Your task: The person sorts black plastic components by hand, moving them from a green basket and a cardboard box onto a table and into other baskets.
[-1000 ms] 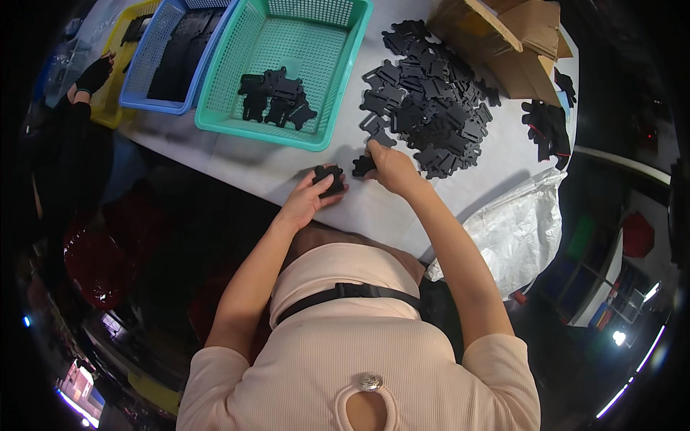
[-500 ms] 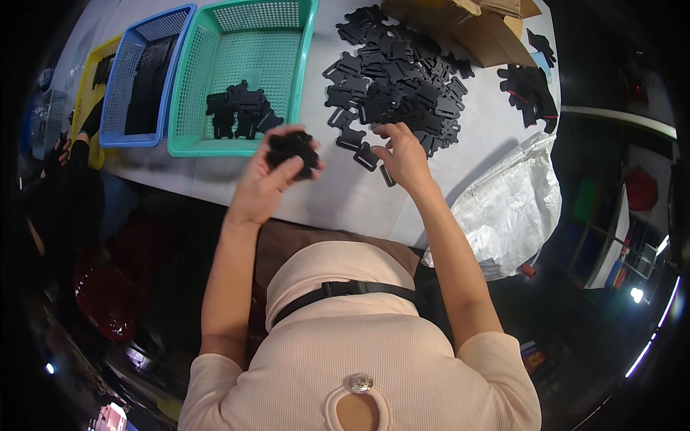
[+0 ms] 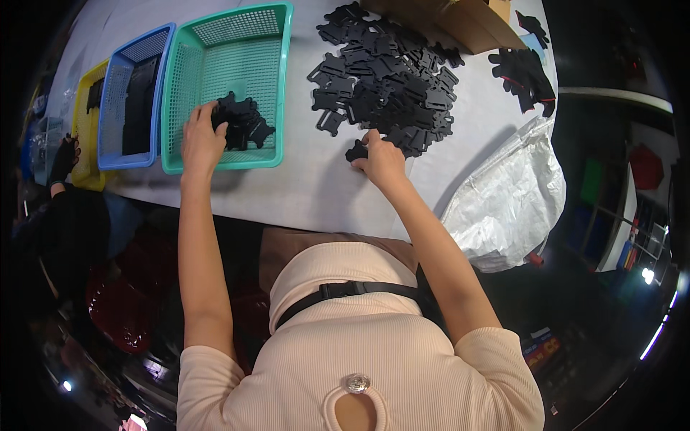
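Black flat parts (image 3: 243,123) lay in teal basket (image 3: 181,93); left hand (image 3: 201,140) rested on them, fingers spread, grip unclear. Right hand (image 3: 381,159) pinched single black piece (image 3: 356,152) beside loose pile (image 3: 384,79).

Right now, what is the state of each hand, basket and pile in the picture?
Left hand: inside teal plastic basket, on a small heap of black flat parts.
Right hand: on the table, gripping one black part.
Large black pile: spread loose on the table.
Blue basket: holds dark items.
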The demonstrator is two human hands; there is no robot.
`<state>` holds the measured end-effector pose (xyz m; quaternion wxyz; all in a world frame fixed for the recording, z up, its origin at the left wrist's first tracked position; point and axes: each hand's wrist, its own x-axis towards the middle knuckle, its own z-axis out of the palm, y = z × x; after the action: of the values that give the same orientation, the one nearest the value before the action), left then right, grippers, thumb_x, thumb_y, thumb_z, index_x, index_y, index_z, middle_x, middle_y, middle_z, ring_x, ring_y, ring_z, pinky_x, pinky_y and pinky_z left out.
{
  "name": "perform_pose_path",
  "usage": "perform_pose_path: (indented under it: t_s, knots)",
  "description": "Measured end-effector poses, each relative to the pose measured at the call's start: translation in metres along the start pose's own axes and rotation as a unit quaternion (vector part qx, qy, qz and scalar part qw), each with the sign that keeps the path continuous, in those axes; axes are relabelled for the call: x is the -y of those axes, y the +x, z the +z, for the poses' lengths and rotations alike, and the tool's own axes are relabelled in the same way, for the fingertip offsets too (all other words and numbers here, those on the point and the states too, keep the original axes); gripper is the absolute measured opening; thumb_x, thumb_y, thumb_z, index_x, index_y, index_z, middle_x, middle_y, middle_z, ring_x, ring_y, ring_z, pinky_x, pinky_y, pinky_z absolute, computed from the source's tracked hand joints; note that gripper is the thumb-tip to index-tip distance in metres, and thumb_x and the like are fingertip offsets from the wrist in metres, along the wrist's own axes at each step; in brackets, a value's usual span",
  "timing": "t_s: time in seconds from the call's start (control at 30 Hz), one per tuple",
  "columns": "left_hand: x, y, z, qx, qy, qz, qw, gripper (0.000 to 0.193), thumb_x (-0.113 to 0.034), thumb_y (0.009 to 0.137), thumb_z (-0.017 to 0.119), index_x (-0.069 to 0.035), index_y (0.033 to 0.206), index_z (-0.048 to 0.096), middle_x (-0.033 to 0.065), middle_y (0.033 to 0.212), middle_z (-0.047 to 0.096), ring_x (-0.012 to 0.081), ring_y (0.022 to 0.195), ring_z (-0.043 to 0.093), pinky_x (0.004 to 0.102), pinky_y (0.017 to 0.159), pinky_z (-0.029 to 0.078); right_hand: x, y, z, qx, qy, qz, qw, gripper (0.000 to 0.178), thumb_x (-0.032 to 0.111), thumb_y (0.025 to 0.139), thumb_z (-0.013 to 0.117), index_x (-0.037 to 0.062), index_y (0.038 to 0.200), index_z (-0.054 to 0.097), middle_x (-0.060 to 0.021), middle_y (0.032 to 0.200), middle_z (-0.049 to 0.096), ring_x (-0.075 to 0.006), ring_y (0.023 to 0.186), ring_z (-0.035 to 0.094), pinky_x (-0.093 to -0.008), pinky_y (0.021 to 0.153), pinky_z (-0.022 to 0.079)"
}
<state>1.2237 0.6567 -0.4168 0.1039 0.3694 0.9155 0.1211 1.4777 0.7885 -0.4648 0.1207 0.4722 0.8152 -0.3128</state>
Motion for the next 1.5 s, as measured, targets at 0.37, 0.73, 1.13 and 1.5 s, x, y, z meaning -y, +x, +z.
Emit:
perform_pose_path:
  t_s: [0.37,0.73,1.13,1.5]
  knots:
    - [-0.101,-0.062,-0.009,-0.054,-0.278,0.189,0.94,0.022,0.0,0.077,0.051,-0.003,0.098,0.057,0.0129,0.103,0.054,0.0297,0.095,0.052,0.0345,0.082,0.042,-0.033,-0.04,0.009,-0.046,0.116,0.041,0.991,0.044,0.014,0.06,0.075,0.0029,0.091,0.046,-0.017,0.086,0.06,-0.0339,0.082,0.057,-0.0406,0.067,0.043]
    - [-0.111,-0.108,0.11,0.308,-0.489,0.01,0.816,0.033,-0.005,0.079,0.055,-0.006,0.111,0.05,0.0058,0.109,0.053,0.0149,0.093,0.054,0.0263,0.073,0.046,-0.052,-0.045,0.012,-0.097,0.03,0.05,0.994,0.05,0.015,0.06,0.075,-0.0013,0.095,0.042,-0.0213,0.087,0.059,-0.0355,0.082,0.057,-0.0403,0.069,0.045]
    - [-0.097,-0.1,0.111,0.462,-0.726,-0.211,0.464,0.041,-0.01,0.084,0.051,-0.011,0.123,0.038,0.0093,0.109,0.052,0.0233,0.095,0.056,0.0332,0.072,0.052,-0.039,-0.019,-0.03,-0.064,0.03,-0.128,0.989,0.052,0.017,0.057,0.074,0.0073,0.104,0.053,-0.0111,0.1,0.048,-0.0302,0.094,0.049,-0.0377,0.078,0.043]
    - [-0.073,-0.097,0.098,0.47,-0.755,-0.186,0.418,0.041,-0.01,0.086,0.045,-0.009,0.125,0.033,0.0158,0.111,0.049,0.029,0.098,0.054,0.0421,0.08,0.048,-0.027,0.043,-0.029,-0.102,-0.156,-0.056,0.981,0.048,0.026,0.055,0.076,0.0083,0.094,0.054,-0.0086,0.094,0.047,-0.0253,0.09,0.049,-0.0366,0.07,0.042]
